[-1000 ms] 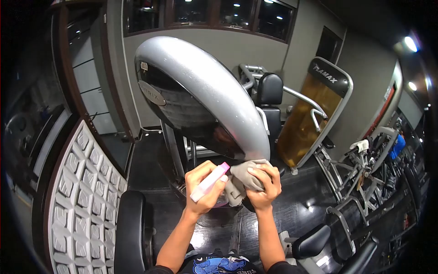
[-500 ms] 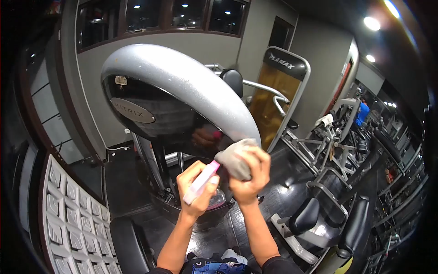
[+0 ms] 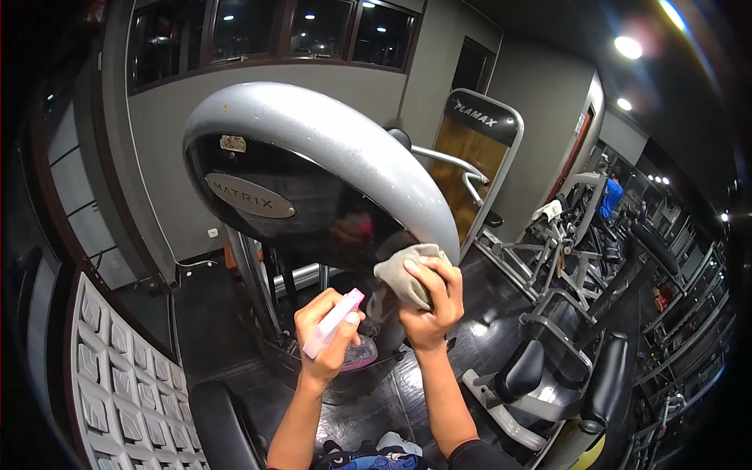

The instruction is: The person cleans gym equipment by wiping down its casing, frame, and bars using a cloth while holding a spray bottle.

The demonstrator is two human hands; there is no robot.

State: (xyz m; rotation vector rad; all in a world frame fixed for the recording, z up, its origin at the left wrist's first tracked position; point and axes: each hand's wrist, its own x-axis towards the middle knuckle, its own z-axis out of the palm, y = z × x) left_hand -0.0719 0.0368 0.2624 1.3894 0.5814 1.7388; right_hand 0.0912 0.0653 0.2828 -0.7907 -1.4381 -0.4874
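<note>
My left hand (image 3: 325,333) is closed around the neck of a spray bottle (image 3: 335,323) with a pink and white trigger head. The bottle's clear lower body, with a pink edge, shows below the fingers. In my right hand (image 3: 432,305) a bunched grey cloth (image 3: 409,274) is gripped, lying against the lower right end of the weight machine's cover (image 3: 313,129). That cover has a curved silver rim around a glossy black panel, with an oval MATRIX badge (image 3: 251,196) at its left. My hands reflect faintly in the panel.
A padded seat (image 3: 223,427) is near at lower left, beside a white patterned panel (image 3: 125,376). Another machine with black pads (image 3: 521,368) stands at right. Behind are a PLAMAX machine (image 3: 478,117), more gym equipment and a person in blue (image 3: 612,196).
The view has shifted, and the machine sits slightly lower and to the right. My left hand with the spray bottle has moved left, away from the cloth. The cloth stays at the cover's lower end.
</note>
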